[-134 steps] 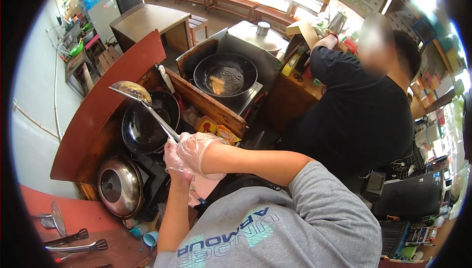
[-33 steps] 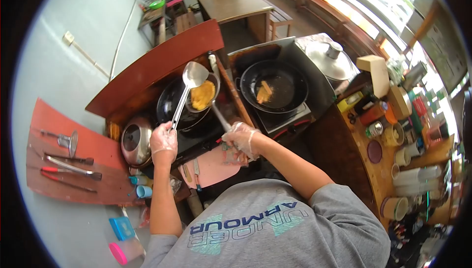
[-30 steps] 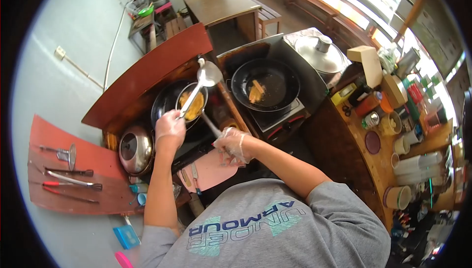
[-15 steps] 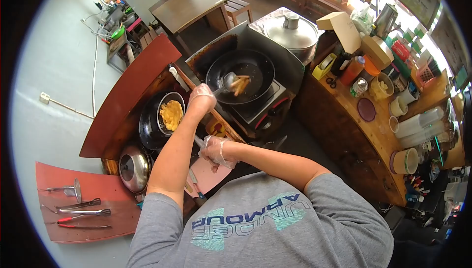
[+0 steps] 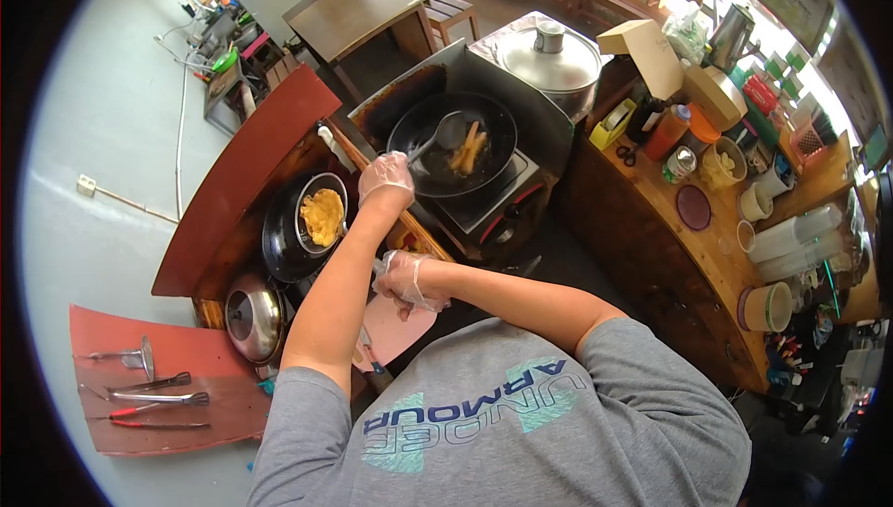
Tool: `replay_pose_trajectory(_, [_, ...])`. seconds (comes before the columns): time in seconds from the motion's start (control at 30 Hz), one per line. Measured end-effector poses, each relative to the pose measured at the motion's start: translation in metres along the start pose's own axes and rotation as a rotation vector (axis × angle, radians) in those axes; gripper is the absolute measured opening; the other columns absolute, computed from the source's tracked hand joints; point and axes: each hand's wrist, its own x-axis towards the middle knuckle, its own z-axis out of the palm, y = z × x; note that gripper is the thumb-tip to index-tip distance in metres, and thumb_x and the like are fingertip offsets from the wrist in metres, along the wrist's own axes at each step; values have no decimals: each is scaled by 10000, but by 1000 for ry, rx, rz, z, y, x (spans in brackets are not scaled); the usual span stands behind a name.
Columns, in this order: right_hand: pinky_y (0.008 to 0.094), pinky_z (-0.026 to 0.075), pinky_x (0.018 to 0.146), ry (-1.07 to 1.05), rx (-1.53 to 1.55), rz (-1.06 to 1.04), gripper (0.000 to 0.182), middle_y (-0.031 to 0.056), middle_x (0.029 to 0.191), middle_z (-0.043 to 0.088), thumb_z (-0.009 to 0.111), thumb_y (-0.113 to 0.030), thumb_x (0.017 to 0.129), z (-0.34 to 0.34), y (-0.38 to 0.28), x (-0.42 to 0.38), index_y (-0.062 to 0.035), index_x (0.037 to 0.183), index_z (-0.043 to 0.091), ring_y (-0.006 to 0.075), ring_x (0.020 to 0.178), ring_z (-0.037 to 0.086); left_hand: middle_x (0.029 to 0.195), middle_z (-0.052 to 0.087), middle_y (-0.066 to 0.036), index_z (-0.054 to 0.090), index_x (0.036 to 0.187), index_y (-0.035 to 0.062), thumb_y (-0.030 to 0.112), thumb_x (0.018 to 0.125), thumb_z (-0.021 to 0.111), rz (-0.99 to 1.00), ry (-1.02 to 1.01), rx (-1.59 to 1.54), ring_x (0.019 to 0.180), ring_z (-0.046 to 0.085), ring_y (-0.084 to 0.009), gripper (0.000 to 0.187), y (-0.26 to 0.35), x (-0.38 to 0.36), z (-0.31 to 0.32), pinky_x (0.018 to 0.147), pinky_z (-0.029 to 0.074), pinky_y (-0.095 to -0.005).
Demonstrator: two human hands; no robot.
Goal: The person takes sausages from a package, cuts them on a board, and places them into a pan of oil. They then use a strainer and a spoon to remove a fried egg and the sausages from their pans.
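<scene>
My left hand [image 5: 386, 180], in a clear plastic glove, is closed round the handle of a ladle [image 5: 450, 131]. The ladle's bowl is inside the black wok [image 5: 502, 126] on the stove. Several golden-brown fried strips [image 5: 467, 149] lie in the wok, just right of the ladle. Below my left forearm, my gloved right hand [image 5: 411, 281] is closed on a grey handle. That handle runs behind the forearm toward a small frying pan [image 5: 305, 193] holding a yellow-orange fried egg-like piece [image 5: 323, 218]. The pan sits over a larger black wok [image 5: 277, 246].
A metal guard [image 5: 549, 116] surrounds the stove, with a lidded pot [image 5: 551, 60] behind it. To the right, bottles and tubs crowd a wooden counter [image 5: 660, 200]. A steel lid [image 5: 253, 318] and a red board [image 5: 223, 395] with tongs are at left. A pink cutting board [image 5: 400, 326] lies near my body.
The ladle bowl has turned and moved slightly right and up. The fried strips, at the ladle before, now lie apart from it in the wok. My right hand has barely moved.
</scene>
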Motion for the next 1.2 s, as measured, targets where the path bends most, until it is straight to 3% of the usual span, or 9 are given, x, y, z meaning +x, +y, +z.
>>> replay_pose_trajectory(0.03, [383,517,416,1,21,-13,122,119,527,501,592,-65,756,0,1,3,-11,687,507,244,454,610,1118,715,-108,686,1111,130,131,912,592,5,-57,130,1030,696,-268,220,1,0,-1,875,566,-373])
replay_pose_trajectory(0.2, [396,517,416,-5,51,15,160,114,522,488,601,-68,763,3,-7,8,-22,642,507,240,440,583,1057,729,-152,722,1006,101,134,876,606,140,93,176,954,718,-306,178,-25,-23,-4,846,581,-397])
replay_pose_trajectory(0.33, [400,520,433,-41,139,-27,223,104,530,479,604,-68,801,1,5,29,-29,605,504,241,434,558,988,708,-231,732,1023,-3,137,842,614,-136,267,-363,935,696,-364,258,-63,-40,-25,874,542,-416])
replay_pose_trajectory(0.53, [389,567,483,-81,124,20,143,72,605,491,597,-32,812,4,-15,11,-23,679,545,194,489,515,934,739,-195,742,1033,4,130,781,620,-340,230,-607,858,721,-278,307,-117,-85,-52,817,538,-343])
replay_pose_trajectory(0.6, [394,541,471,-67,113,-5,203,85,580,488,611,-73,826,4,-8,18,-24,644,536,220,472,534,851,738,-144,732,1070,2,124,805,638,-356,279,-612,698,689,-198,306,-146,-101,-51,655,533,-318])
replay_pose_trajectory(0.7, [399,516,461,-39,91,-11,270,100,553,489,631,-118,839,3,-5,19,-28,607,528,247,458,556,666,582,21,677,1163,-11,69,872,644,-678,238,-1017,440,430,-59,303,-177,-142,-60,390,317,-250])
replay_pose_trajectory(0.93, [421,440,340,-17,17,64,257,111,545,518,627,-149,840,4,-13,15,-35,623,547,238,485,603,683,594,11,674,1169,-15,63,864,683,-759,421,-795,521,487,-61,315,-270,-225,-14,469,377,-233])
replay_pose_trajectory(1.0, [412,548,482,11,-79,-29,172,108,582,510,617,-107,804,7,-21,12,-24,686,524,241,485,603,695,600,9,675,1166,4,58,869,685,-795,298,-799,491,468,-57,302,-257,-242,-25,436,351,-236])
replay_pose_trajectory(1.2, [425,565,517,79,-305,-58,182,131,582,547,611,-102,810,16,-27,40,21,684,565,274,531,659,660,517,24,607,1220,86,135,929,665,-925,131,-1504,413,369,-56,301,-239,-260,17,359,281,-219])
